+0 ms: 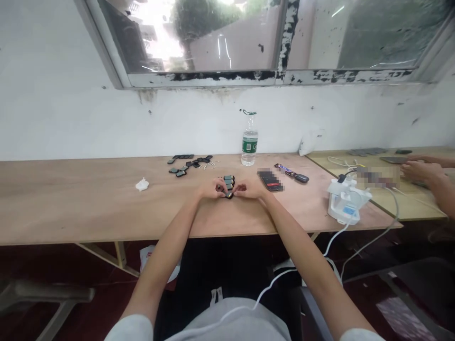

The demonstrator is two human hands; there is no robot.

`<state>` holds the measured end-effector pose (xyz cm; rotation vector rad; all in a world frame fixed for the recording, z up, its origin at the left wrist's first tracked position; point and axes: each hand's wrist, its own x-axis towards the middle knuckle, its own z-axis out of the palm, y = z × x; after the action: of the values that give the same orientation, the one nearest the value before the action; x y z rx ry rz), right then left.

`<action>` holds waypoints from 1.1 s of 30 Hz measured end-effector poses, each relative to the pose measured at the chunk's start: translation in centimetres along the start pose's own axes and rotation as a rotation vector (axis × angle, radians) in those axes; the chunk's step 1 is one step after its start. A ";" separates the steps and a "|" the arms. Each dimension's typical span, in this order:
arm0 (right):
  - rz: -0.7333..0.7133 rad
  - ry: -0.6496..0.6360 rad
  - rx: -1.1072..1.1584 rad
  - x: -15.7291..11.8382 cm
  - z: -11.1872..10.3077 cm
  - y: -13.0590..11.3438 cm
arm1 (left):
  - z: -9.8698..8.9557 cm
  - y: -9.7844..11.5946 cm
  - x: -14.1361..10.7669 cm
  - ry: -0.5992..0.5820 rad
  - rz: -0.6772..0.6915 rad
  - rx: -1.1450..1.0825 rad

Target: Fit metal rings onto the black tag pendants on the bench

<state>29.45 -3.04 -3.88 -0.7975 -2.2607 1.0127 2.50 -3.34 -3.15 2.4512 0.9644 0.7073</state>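
The left hand [210, 188] and right hand [249, 188] meet, their fingertips pinching a small black rectangular piece [229, 194] at the near end of a short row of black, gold-edged rectangular pieces [228, 182] on the pale plywood surface [71, 208]. Beyond lies a loose scatter of flat dark rectangular tiles [188, 166]. Further right stands a clear plastic water bottle [250, 142], and a co-worker's hands [423, 170] rest at the adjoining table.
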 end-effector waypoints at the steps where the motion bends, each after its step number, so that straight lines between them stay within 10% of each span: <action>1: 0.001 -0.008 -0.018 -0.1 0.0 -0.1 | 0.0 -0.1 0.0 -0.003 -0.007 0.004; 33: 0.052 0.033 -0.091 0.5 0.6 0.4 | 1.0 0.5 0.3 -0.037 -0.003 -0.113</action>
<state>28.83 -2.81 -4.44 -0.9085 -2.2817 0.9186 3.50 -3.67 -3.59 2.3565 0.8893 0.6935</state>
